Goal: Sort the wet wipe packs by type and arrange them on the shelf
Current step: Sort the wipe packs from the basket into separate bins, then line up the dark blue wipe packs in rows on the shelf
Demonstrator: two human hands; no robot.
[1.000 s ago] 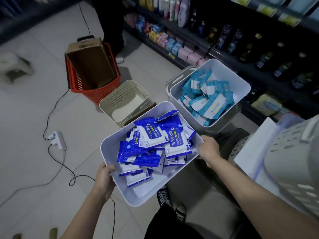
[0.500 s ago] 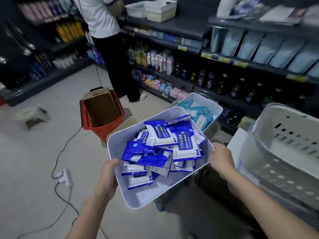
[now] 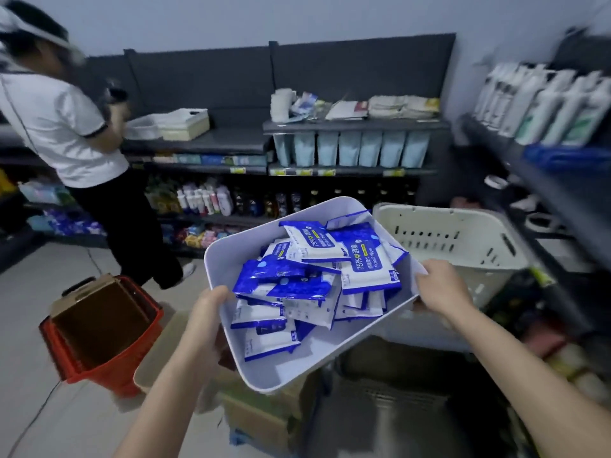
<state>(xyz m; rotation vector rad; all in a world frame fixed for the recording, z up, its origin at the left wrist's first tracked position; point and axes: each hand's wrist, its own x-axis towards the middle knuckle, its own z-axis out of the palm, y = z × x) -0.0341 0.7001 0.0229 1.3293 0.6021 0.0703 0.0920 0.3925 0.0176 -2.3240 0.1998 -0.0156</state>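
Here our left hand (image 3: 206, 312) and right hand (image 3: 439, 285) clamp opposite rims of the white bin (image 3: 264, 375). Blue wipe packs (image 3: 330, 276) are heaped inside, and its far edge tilts up toward the shelf (image 3: 357, 125). A cream basket (image 3: 463, 239) is just right, with open floor (image 3: 33, 325) left.

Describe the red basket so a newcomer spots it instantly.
Look at the floor on the left, near the person in the white shirt. The red basket sits there with an open cardboard box inside it. It is the only red container; the bin of wipe packs is white, the slotted basket cream.
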